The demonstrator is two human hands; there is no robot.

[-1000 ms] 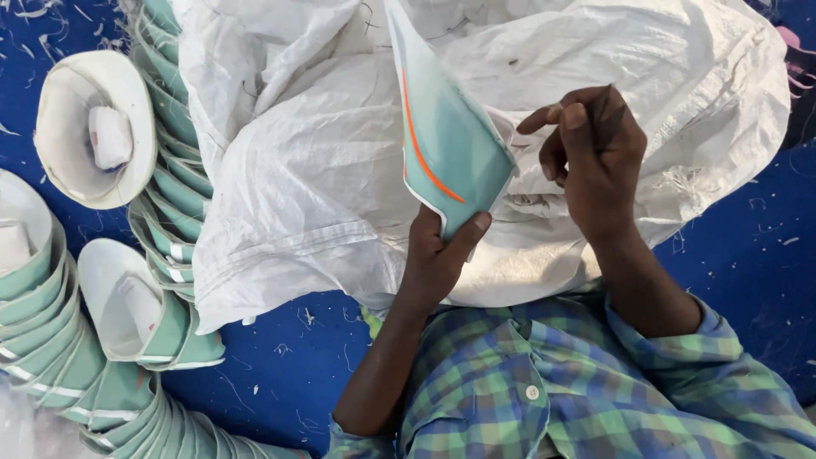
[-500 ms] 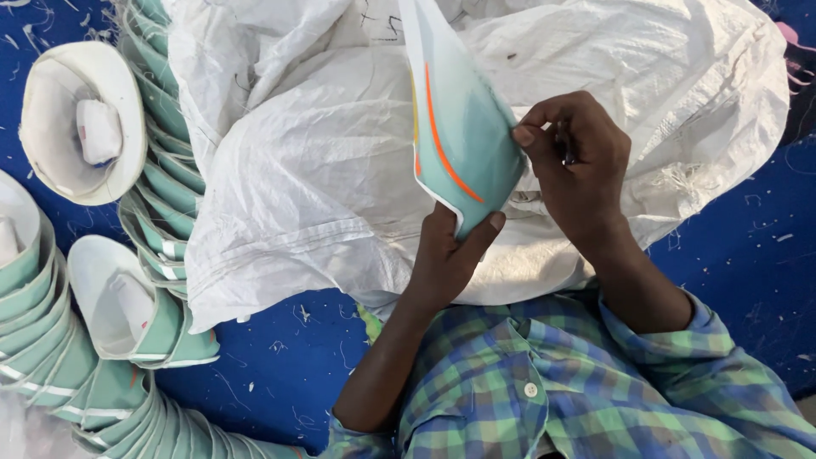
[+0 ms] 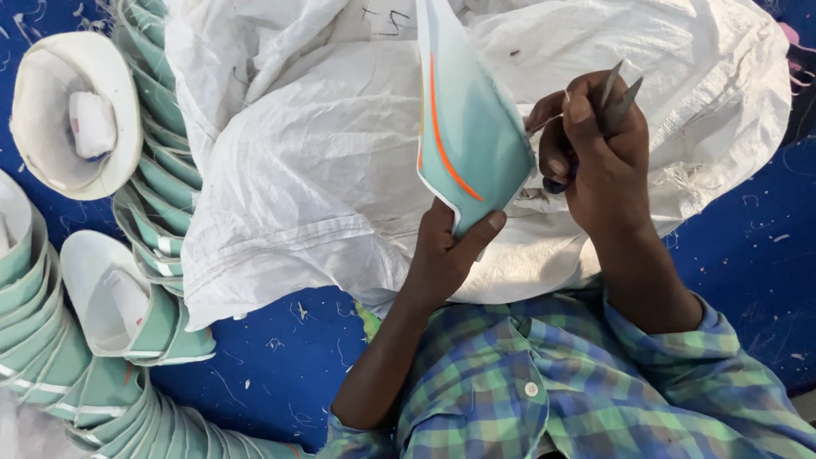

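Note:
My left hand [image 3: 448, 251] pinches the lower edge of a mint-green cap piece [image 3: 463, 140] with a white border and an orange stripe, holding it upright over a big white sack [image 3: 314, 161]. My right hand [image 3: 595, 144] is closed around small metal thread snips [image 3: 619, 93], whose blades point up beside the piece's right edge. A thin thread runs from that edge toward my right fingers. My sleeves are green and blue plaid.
Nested stacks of mint-green caps [image 3: 157, 170] curve along the left side on a blue sheet [image 3: 731, 280]. One cap [image 3: 76, 115] lies with its white lining up; another [image 3: 127, 306] rests lower left. Thread scraps litter the sheet.
My right hand has closed in on the piece's right edge and the snips now show above my fingers. The left hand has kept its hold, tilting the piece slightly.

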